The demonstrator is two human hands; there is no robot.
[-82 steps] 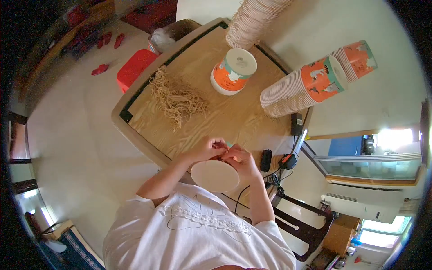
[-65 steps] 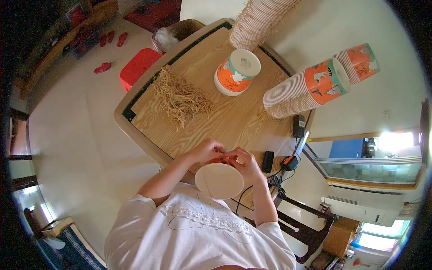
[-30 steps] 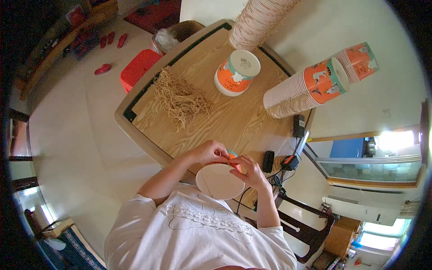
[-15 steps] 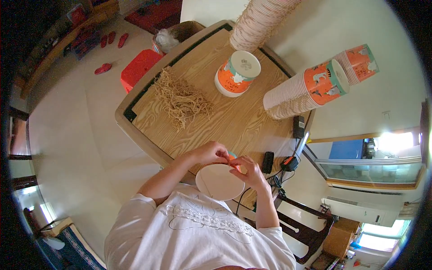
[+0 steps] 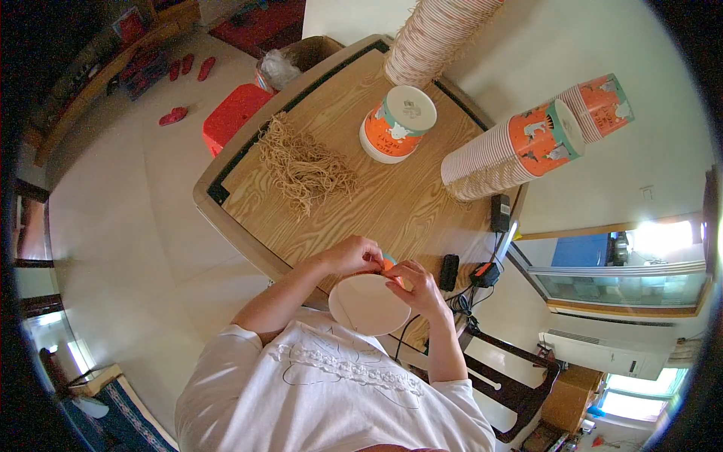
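Paper cup (image 5: 369, 303) sits tipped at the near edge of the wooden table (image 5: 392, 207), its pale mouth facing up; left hand (image 5: 352, 255) and right hand (image 5: 413, 285), wrists bent inward, pinch its rim with closed fingers.

I see bare wooden worktop (image 5: 392, 211) open ahead of both hands; tangled tan fibre pile (image 5: 305, 166) blocks far left, upturned orange paper cup (image 5: 395, 124) and lying cup stack (image 5: 520, 147) block far right.

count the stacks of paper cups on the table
3. A tall plain stack stands at the far edge, and two orange-printed stacks lie on their sides at the right: a long one and a shorter one behind it. The single cup isn't counted.
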